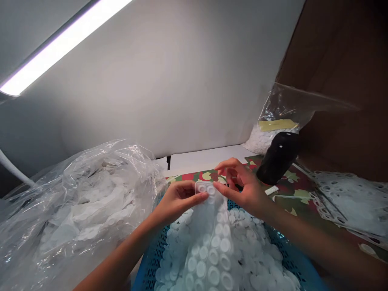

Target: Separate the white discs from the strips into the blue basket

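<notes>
A translucent sheet or strip with rows of raised round cups [214, 254] stands tilted in the middle of the view. My left hand [182, 196] pinches its top left corner, thumb in front and fingers behind. At its top right corner is my right hand [239, 184]. The right thumb tip touches the top edge, while the index finger is raised apart from it and the other fingers curl. Beneath the sheet is a blue perforated basket [285, 252] with many loose small round translucent pieces [254, 242]. The sheet's lower end runs out of view.
A large clear plastic bag [100, 202] of whitish pieces lies at left. At right are a black rounded object [279, 157], a clear bag [263, 135] of white bits, and a stack of translucent sheets [354, 202] on a camouflage-patterned cloth [298, 190]. A bright tube lamp [66, 44] hangs above.
</notes>
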`<action>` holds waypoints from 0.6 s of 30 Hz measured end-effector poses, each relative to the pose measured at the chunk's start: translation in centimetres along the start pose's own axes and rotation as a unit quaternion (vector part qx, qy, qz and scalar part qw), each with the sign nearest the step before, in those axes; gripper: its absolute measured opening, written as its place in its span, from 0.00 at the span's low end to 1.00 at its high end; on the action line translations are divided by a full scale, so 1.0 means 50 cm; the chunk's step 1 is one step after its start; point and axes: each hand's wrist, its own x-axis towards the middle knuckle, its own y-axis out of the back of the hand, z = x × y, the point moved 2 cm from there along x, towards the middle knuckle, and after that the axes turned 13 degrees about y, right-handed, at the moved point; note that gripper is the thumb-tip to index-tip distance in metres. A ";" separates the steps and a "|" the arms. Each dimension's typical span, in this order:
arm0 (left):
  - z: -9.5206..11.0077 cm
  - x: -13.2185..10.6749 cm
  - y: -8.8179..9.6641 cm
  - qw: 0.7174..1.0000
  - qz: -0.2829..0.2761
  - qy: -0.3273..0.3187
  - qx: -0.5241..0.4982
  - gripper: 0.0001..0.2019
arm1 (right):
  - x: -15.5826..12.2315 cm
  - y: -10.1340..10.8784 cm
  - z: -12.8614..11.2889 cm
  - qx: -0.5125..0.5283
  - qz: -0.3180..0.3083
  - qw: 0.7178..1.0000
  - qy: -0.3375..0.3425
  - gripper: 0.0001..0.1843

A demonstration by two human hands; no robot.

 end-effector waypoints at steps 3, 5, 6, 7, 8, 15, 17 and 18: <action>-0.003 0.003 0.004 1.000 0.013 -0.001 0.002 0.10 | 0.000 -0.004 -0.017 -0.097 -0.032 0.988 0.117 0.07; -0.004 0.002 0.006 1.000 0.013 -0.013 0.005 0.09 | -0.001 -0.009 -0.022 -0.136 -0.071 0.974 0.168 0.06; -0.004 0.001 0.006 1.000 0.012 -0.022 0.007 0.08 | -0.001 -0.011 -0.022 -0.155 -0.083 0.966 0.188 0.07; -0.003 0.000 0.006 0.999 0.011 -0.030 0.008 0.08 | -0.002 -0.012 -0.022 -0.175 -0.087 0.958 0.208 0.08; -0.002 -0.001 0.005 0.999 0.010 -0.038 0.010 0.07 | -0.003 -0.013 -0.021 -0.195 -0.085 0.950 0.229 0.09; -0.004 0.002 0.001 0.997 0.036 -0.051 0.054 0.10 | -0.008 -0.012 -0.022 -0.306 -0.083 0.896 0.312 0.11; -0.006 0.001 0.001 0.993 0.049 -0.045 0.102 0.11 | -0.008 -0.013 -0.024 -0.319 -0.109 0.890 0.307 0.09; -0.006 -0.001 0.000 0.989 0.056 -0.042 0.130 0.11 | -0.008 -0.013 -0.024 -0.321 -0.122 0.889 0.304 0.09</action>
